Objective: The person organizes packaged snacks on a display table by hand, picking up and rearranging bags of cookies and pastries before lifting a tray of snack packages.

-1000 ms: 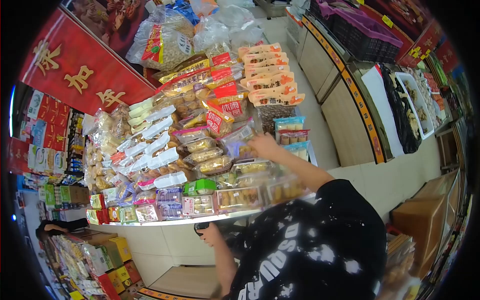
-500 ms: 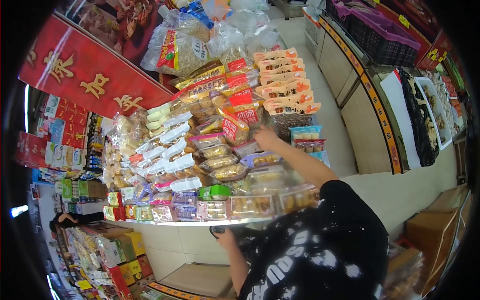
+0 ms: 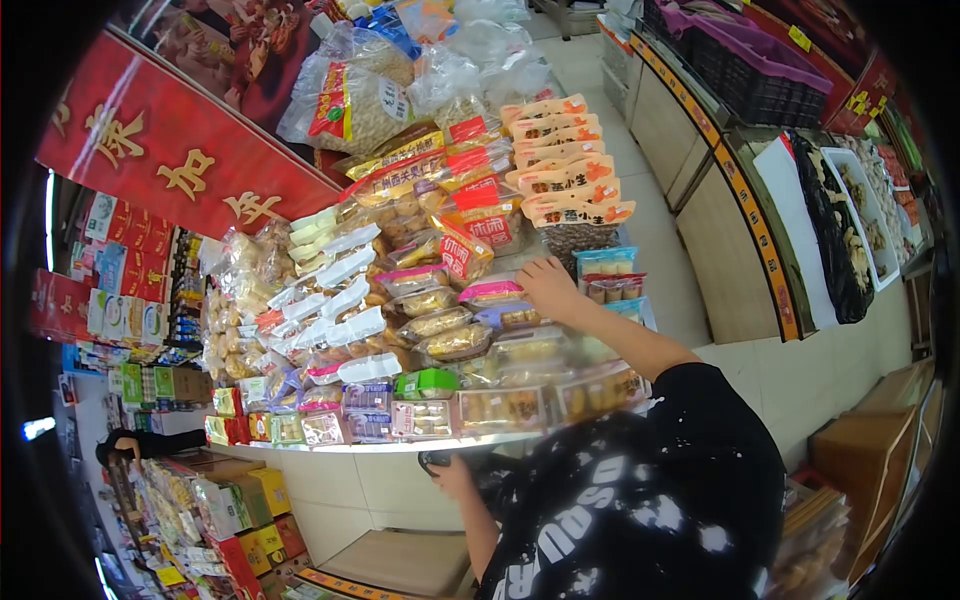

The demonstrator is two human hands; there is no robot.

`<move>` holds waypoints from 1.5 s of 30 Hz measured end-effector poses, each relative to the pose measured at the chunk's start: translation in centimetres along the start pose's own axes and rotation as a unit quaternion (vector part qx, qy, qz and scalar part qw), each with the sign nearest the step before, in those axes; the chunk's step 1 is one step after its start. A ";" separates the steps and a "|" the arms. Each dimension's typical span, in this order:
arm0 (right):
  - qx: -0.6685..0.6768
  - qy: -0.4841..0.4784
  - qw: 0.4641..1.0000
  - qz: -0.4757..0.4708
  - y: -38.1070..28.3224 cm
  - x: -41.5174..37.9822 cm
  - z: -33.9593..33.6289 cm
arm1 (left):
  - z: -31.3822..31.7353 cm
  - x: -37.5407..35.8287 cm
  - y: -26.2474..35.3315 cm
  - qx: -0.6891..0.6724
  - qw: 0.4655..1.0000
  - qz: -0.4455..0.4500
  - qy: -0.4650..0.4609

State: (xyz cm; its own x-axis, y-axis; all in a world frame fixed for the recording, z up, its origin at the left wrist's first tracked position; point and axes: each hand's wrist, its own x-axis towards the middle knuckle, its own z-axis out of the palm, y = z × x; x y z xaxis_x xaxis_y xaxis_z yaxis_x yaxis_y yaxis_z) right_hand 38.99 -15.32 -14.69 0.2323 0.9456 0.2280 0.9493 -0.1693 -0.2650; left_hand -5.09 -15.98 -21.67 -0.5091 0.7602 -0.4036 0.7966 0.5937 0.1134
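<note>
My right hand [image 3: 550, 288] reaches across the display, its fingers bent and closed at the right end of a pink-edged snack packet [image 3: 490, 291]. Just below that lies a purple-edged packet [image 3: 508, 317], and to the left are more clear packets of biscuits [image 3: 432, 301]. Beyond the fingers stands a red-labelled snack bag [image 3: 488, 228]. Low near the display's front edge, my left hand [image 3: 456, 478] is wrapped round a black object [image 3: 436, 460], mostly hidden by the fingers and the dark shirt.
Boxed pastries [image 3: 500, 409] and a green box [image 3: 427, 384] line the front edge. Orange-topped bags [image 3: 575, 212] stand at the right. A red banner [image 3: 150, 150] slants over the left. Another person [image 3: 150, 443] bends at far left. Cardboard boxes [image 3: 865, 450] stand at right.
My right hand has shifted slightly right and down, from over the pink-edged packet to its right end, leaving more of its pink strip showing. My left hand keeps its hold.
</note>
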 end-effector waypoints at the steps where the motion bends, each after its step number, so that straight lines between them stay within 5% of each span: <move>1: -0.011 0.082 0.996 -0.021 -1.1 -1.0 -1.4 | 0.4 1.0 -1.0 -0.001 1.000 -0.003 -0.001; 3: -0.026 0.163 0.985 -0.044 -3.2 -3.3 -3.8 | 2.7 4.7 -3.6 -0.040 0.993 0.097 -0.047; 4: -0.024 0.226 0.971 -0.069 -4.4 -4.9 -4.4 | -0.5 2.2 -2.4 -0.105 0.970 0.151 -0.159; 7: 0.056 0.272 0.955 -0.106 -8.9 -9.3 -7.5 | -9.8 -6.4 2.2 -0.298 0.796 0.208 -0.485; 9: 0.112 0.232 0.961 -0.102 -12.6 -11.3 -8.4 | -10.5 -11.9 5.4 -0.468 0.637 0.325 -0.520; 11: 0.165 0.193 0.963 -0.093 -15.1 -12.0 -8.7 | -9.6 -15.1 8.2 -0.526 0.592 0.382 -0.477; 12: 0.174 0.175 0.965 -0.091 -16.0 -12.3 -8.8 | -8.8 -15.6 9.9 -0.529 0.681 0.303 -0.406; 13: 0.183 0.158 0.966 -0.088 -16.4 -12.6 -8.9 | -7.6 -14.7 9.9 -0.606 0.670 0.195 -0.382; 18: 0.288 0.161 0.943 -0.044 -14.7 -11.7 -11.6 | -9.1 -13.9 11.5 -0.570 0.704 0.250 -0.342; 19: 0.333 0.173 0.927 0.016 -13.9 -10.9 -12.4 | -9.1 -13.9 11.6 -0.570 0.702 0.252 -0.343; 21: 0.378 0.183 0.904 0.075 -12.4 -9.7 -13.7 | -9.3 -13.9 11.6 -0.631 0.599 0.307 -0.386; 23: 0.367 0.036 0.929 0.017 -10.9 -8.6 -14.6 | -9.5 -14.1 11.2 -0.614 0.609 0.282 -0.414; 24: 0.367 0.036 0.929 0.016 -10.4 -7.7 -14.8 | -9.4 -14.5 11.2 -0.602 0.586 0.309 -0.445; 26: 0.429 -0.327 0.840 0.060 -9.9 -6.6 -15.2 | -9.3 -14.4 11.1 -0.579 0.545 0.352 -0.493; 27: 0.430 -0.326 0.840 0.060 -9.7 -6.7 -15.1 | -9.5 -14.1 10.6 -0.578 0.546 0.353 -0.493; 29: 0.423 -0.150 0.894 0.010 -8.5 -6.3 -15.1 | -10.1 -13.6 9.7 -0.509 0.603 0.312 -0.528; 30: 0.414 -0.155 0.897 0.003 -7.9 -5.6 -15.4 | -9.7 -12.9 9.1 -0.488 0.625 0.347 -0.501; 32: 0.381 0.000 0.921 0.083 -6.8 -4.0 -16.0 | -9.1 -11.7 7.2 -0.494 0.648 0.314 -0.488; 33: 0.377 -0.004 0.923 0.078 -5.8 -3.1 -15.9 | -8.7 -11.2 6.2 -0.485 0.676 0.284 -0.477; 35: 0.210 0.088 0.974 0.016 -3.6 -1.5 -14.6 | -7.5 -10.3 4.2 -0.495 0.685 0.261 -0.465; 40: 0.067 0.118 0.990 0.026 -1.3 1.8 -7.9 | -6.2 -8.9 1.0 -0.454 0.794 0.131 -0.381; 43: -0.030 0.158 0.986 -0.042 -0.2 3.5 -2.6 | -6.2 -9.4 0.5 -0.471 0.794 0.111 -0.367; 45: -0.040 0.093 0.994 -0.051 -0.1 4.1 0.0 | -6.3 -9.9 0.4 -0.477 0.793 0.116 -0.360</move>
State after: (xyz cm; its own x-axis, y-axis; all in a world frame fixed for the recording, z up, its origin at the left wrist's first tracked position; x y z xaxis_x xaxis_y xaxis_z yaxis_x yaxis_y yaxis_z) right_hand 39.81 -11.45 -13.75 0.1620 0.8924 0.4212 0.9819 -0.1035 -0.1584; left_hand -1.74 -21.59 -11.86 0.2067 0.7342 -0.6467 0.0566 0.6509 0.7570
